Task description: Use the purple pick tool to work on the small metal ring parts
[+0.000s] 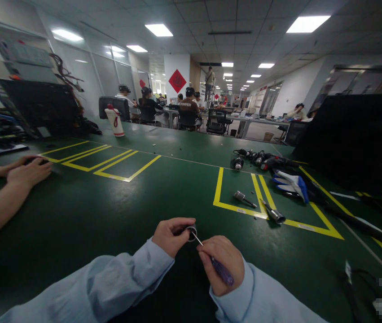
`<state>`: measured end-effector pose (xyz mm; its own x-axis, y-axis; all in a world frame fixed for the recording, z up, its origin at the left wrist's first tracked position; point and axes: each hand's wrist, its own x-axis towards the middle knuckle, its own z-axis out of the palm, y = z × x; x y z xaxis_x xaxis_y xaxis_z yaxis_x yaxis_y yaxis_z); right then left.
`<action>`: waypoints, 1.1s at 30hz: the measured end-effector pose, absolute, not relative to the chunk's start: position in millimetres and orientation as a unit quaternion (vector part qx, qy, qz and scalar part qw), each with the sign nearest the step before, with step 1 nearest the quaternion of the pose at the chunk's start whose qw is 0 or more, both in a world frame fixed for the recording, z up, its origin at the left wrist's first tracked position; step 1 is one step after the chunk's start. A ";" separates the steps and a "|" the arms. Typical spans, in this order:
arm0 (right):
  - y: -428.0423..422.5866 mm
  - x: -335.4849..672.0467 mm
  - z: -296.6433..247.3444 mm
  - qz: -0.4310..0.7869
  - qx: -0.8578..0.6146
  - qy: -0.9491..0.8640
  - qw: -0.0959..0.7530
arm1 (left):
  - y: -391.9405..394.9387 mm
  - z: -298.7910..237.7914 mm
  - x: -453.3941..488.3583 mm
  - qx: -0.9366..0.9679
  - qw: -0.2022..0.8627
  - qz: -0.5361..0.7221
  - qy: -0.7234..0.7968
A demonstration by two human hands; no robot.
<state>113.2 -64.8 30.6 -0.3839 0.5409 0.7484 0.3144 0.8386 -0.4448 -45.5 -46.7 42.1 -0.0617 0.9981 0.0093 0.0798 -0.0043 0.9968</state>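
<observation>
My left hand is closed around a small round metal piece, its open, ring-like end facing me. In my right hand is a screwdriver with a purple see-through handle. Its thin shaft points up and left, and the tip is at or inside the opening of the metal piece; which one I cannot tell. Beyond my hands lie a metal shaft part and a metal part with a wide cup-like end, both on or beside the yellow tape marks.
Blue and white gloves and a heap of black tools lie at the right of the green table. On the left, another person's hands rest on the table. A white and red cup stands farther back.
</observation>
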 end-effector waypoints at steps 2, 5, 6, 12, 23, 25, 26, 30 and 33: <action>-62.8 111.9 28.1 0.116 -0.258 -0.816 0.504 | -47.0 44.5 -44.0 0.498 0.462 0.500 0.537; -60.0 110.0 24.2 0.106 -0.247 -0.811 0.519 | -47.3 45.6 -43.6 0.493 0.466 0.503 0.535; -59.6 109.7 23.4 0.102 -0.246 -0.811 0.521 | -47.2 45.1 -44.1 0.495 0.466 0.503 0.533; -61.8 111.7 26.8 0.108 -0.248 -0.819 0.507 | -46.7 39.2 -49.3 0.518 0.475 0.488 0.518; -64.8 113.2 29.6 0.140 -0.276 -0.770 0.558 | -29.0 18.0 -51.4 0.583 0.345 0.545 0.494; -54.5 113.4 28.9 0.134 -0.298 -0.739 0.589 | -22.0 13.0 -50.4 0.584 0.346 0.540 0.498; -47.1 114.6 29.3 0.132 -0.313 -0.719 0.607 | -18.8 11.5 -49.4 0.584 0.353 0.532 0.501; -8.1 133.2 32.6 0.187 -0.404 -0.597 0.667 | -4.4 12.2 -42.3 0.600 0.366 0.497 0.509; 20.6 160.6 28.2 0.169 -0.463 -0.557 0.668 | 13.6 12.3 -32.3 0.628 0.343 0.482 0.507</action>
<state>160.6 20.6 28.2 0.3213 0.7422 0.5882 0.2895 0.5144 -0.8072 -32.3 13.6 12.3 0.0223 0.9661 0.2571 0.3061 -0.2514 0.9182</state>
